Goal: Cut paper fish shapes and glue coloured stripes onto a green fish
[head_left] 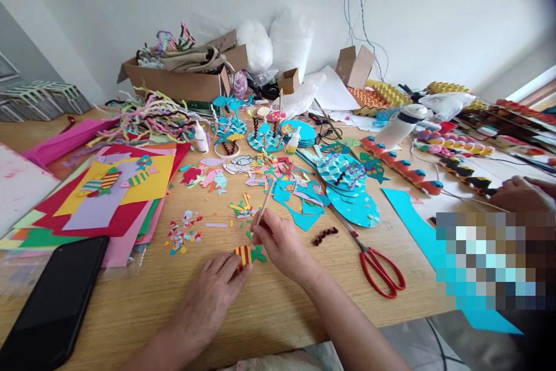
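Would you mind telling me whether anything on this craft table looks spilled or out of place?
Paper scraps lie strewn over the table beyond the left hand, and the phone overhangs the near edge. Nothing looks damaged.

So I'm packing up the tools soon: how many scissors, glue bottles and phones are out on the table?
Red-handled scissors: 1
Glue bottles: 2
Black phone: 1
Total: 4
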A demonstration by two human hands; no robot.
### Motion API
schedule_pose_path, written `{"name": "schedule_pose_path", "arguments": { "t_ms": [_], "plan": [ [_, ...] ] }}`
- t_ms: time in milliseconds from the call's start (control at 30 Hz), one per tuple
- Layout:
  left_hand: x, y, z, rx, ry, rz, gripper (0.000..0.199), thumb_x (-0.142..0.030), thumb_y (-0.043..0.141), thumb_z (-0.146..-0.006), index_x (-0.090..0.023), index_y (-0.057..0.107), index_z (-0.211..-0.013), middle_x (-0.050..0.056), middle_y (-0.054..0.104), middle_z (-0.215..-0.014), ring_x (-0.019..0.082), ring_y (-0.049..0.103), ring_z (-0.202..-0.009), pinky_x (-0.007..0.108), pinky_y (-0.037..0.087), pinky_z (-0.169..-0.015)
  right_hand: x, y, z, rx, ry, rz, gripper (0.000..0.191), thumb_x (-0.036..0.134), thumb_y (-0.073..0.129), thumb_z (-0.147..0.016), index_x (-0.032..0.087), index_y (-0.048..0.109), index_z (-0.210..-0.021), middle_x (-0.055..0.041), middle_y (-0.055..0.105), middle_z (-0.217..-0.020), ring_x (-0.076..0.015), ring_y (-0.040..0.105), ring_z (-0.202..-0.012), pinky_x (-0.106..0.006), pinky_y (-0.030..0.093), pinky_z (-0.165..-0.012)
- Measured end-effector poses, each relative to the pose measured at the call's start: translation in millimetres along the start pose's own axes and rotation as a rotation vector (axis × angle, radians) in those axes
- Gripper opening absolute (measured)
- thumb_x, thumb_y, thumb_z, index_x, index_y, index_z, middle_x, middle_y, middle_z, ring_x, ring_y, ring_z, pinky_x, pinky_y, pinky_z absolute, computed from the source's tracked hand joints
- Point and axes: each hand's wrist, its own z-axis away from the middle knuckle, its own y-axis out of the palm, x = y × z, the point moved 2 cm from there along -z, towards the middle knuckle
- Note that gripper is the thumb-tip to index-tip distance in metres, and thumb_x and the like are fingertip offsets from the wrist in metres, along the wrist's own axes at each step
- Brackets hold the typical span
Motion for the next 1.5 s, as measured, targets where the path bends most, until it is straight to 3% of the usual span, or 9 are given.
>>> {"name": "schedule_pose_path", "arguments": {
  "t_ms": [900, 1133, 1300, 1500],
  "plan": [
    [-6.4, -0.6, 1.6, 0.011, -0.084, -0.039, 0.03, -0.01, 0.043, -0.084, -0.021, 0.055, -0.109, 0.005, 0.062, -0.103, 0.02, 0.054, -0.088, 0.033, 0.045, -0.074, -1.1, 4.9, -5.1, -0.009, 0.007, 0.005, 0.014, 0.008, 0.04, -0.081, 0.021, 0.041, -0.076, 0.0019, 0.056, -0.062, -0.0122, 0.055, -0.056, -0.02, 0.039, -0.054],
    [-6.8, -0.3, 2.3, -0.048, -0.034, -0.081, 0.03, -0.008, 0.04, -0.084, -0.021, 0.057, -0.104, 0.004, 0.064, -0.097, 0.02, 0.056, -0.085, 0.032, 0.047, -0.07, 7.0, -0.4, 9.5, -0.028, -0.006, -0.009, 0.011, 0.012, 0.04, -0.084, 0.021, 0.042, -0.078, 0.0004, 0.055, -0.065, -0.013, 0.053, -0.058, -0.022, 0.039, -0.054],
    [2.8, -14.9, 1.3, -0.069, -0.016, 0.067, 0.033, -0.005, 0.04, -0.084, -0.021, 0.057, -0.107, 0.003, 0.063, -0.097, 0.019, 0.054, -0.089, 0.032, 0.048, -0.076, 4.2, -2.2, 26.6, -0.067, 0.002, -0.036, 0.009, 0.015, 0.038, -0.087, 0.021, 0.045, -0.083, -0.0004, 0.054, -0.069, -0.0133, 0.053, -0.062, -0.022, 0.039, -0.057],
    [25.2, -24.7, -20.0, -0.005, -0.036, 0.218, 0.029, -0.005, 0.043, -0.084, -0.02, 0.06, -0.102, 0.003, 0.06, -0.093, 0.017, 0.051, -0.091, 0.03, 0.045, -0.08, 1.4, 0.4, 39.7, -0.094, -0.012, -0.065, 0.012, 0.015, 0.036, -0.089, 0.021, 0.046, -0.085, -0.001, 0.055, -0.073, -0.0126, 0.054, -0.065, -0.022, 0.04, -0.059]
  ]
}}
